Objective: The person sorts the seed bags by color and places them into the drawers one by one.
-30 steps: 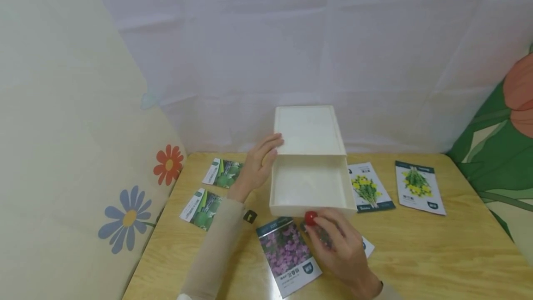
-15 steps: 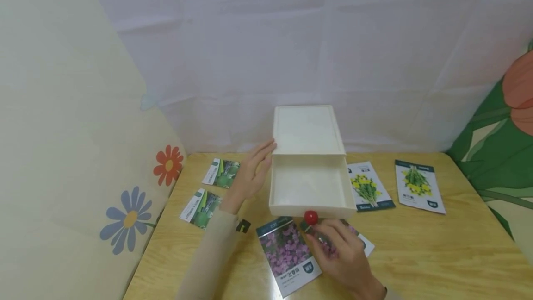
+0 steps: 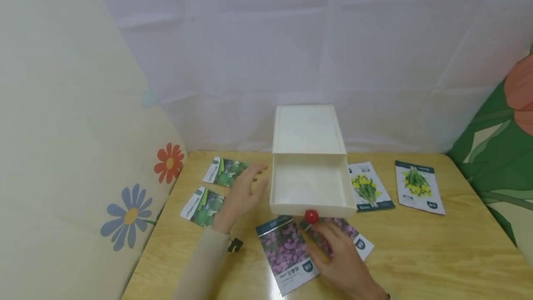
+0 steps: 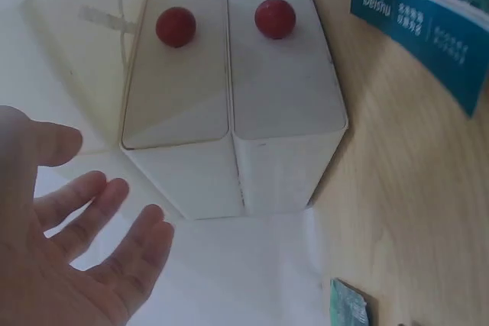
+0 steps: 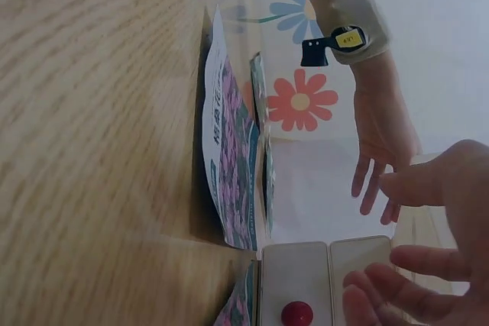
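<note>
A white drawer box [image 3: 308,128] stands at the back of the table, its top drawer [image 3: 287,209] pulled out and bare inside. A red knob [image 3: 311,216] shows at the drawer's front. Two lower drawers with red knobs [image 4: 275,18] are closed in the left wrist view. My left hand [image 3: 241,193] hovers left of the box, fingers spread, holding nothing. Just in front of the knob is my right hand [image 3: 343,263], thumb and fingers apart around empty space. It hovers over two seed packets with pink flowers, one upright [image 3: 287,253], one slanted [image 3: 363,244].
Two green seed packets, a far one [image 3: 222,172] and a near one [image 3: 203,207], lie on the table's left. Right of the box are two yellow-flower packets, one beside it [image 3: 368,186] and one farther out [image 3: 419,187]. A white cloth [image 3: 258,59] hangs behind the table.
My right hand has let go of the red knob and drawn back slightly. My left hand has come off the box's side and moved down and left. The drawer stays pulled out.
</note>
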`<action>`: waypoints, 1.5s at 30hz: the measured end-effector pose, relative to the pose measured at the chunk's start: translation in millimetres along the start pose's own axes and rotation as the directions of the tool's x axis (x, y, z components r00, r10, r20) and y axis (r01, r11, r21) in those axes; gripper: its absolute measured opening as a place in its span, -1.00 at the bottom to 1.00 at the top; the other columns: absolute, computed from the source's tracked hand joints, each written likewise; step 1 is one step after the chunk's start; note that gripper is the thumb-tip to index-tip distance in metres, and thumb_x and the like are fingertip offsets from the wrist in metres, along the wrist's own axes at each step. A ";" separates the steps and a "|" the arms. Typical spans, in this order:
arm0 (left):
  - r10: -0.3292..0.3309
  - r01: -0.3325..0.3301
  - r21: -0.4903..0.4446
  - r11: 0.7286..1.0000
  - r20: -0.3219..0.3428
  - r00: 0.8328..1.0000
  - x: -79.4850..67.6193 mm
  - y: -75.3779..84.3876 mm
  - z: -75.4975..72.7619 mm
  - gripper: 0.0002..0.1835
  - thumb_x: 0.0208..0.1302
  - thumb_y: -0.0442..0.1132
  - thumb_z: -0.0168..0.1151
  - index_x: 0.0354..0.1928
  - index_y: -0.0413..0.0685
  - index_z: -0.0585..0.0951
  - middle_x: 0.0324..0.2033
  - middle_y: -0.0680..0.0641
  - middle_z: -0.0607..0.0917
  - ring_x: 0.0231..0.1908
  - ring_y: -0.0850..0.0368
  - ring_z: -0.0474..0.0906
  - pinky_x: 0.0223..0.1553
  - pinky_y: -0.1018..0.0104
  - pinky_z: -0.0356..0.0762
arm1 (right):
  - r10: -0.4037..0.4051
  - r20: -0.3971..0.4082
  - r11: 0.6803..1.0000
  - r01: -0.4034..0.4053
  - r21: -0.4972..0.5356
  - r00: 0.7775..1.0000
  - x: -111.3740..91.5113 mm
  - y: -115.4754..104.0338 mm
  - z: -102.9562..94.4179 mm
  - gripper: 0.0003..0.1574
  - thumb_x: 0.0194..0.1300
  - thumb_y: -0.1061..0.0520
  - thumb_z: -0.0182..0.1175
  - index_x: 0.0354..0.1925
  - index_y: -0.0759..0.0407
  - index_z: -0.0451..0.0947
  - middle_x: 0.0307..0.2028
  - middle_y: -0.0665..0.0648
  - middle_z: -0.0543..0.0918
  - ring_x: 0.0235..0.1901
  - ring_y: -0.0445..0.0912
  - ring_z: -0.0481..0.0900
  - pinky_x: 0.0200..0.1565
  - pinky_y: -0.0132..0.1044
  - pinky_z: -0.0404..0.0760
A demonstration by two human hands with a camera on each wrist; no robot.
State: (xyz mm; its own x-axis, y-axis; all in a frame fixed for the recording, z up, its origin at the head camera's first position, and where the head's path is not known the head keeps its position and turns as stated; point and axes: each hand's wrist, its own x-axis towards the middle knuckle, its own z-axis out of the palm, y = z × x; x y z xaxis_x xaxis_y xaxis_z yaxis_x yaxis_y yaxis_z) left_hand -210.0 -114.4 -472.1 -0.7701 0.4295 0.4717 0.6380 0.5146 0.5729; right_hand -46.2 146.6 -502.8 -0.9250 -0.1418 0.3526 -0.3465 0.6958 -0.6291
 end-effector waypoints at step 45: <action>-0.372 0.289 0.248 0.925 0.425 0.825 -66.8 8.5 28.4 -0.47 0.24 0.03 0.36 0.20 0.03 0.52 -0.03 0.04 0.57 -0.03 0.12 0.51 0.02 0.07 0.62 | 0.122 0.484 0.990 -0.143 0.007 0.867 -6.7 17.9 14.0 -0.19 -0.09 -0.01 0.57 0.12 0.27 0.57 0.14 0.22 0.54 0.10 0.20 0.53 0.10 0.22 0.56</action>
State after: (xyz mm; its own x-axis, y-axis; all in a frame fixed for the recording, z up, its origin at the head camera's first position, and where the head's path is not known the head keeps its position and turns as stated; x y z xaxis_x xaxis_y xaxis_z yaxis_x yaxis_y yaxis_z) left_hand -153.0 -117.7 -517.8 -0.8712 0.4789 -0.1085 0.3686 0.7838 0.4997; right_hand -48.4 150.1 -526.2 -0.9193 -0.3791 -0.1062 -0.2119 0.7038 -0.6780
